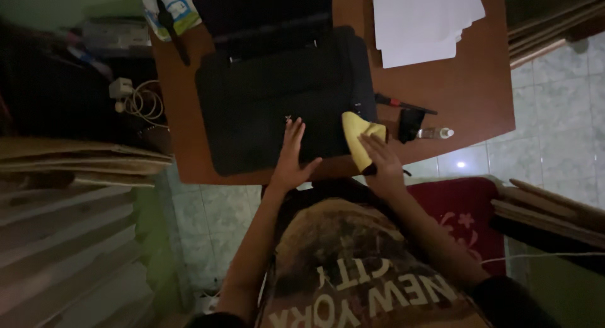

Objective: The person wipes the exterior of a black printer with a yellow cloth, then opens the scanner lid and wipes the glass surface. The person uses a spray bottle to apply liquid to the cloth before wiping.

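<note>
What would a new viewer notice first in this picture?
First, the large black printer in the middle of the brown wooden table. The left hand lies flat on its top, and the right hand presses a yellow cloth against its right front corner. White paper sheets lie at the far right.

Dim room, brown table [469, 95], tiled floor [554, 107]

home office: wooden desk [466, 95], printer [277, 101], paper stack [422, 19]
</note>
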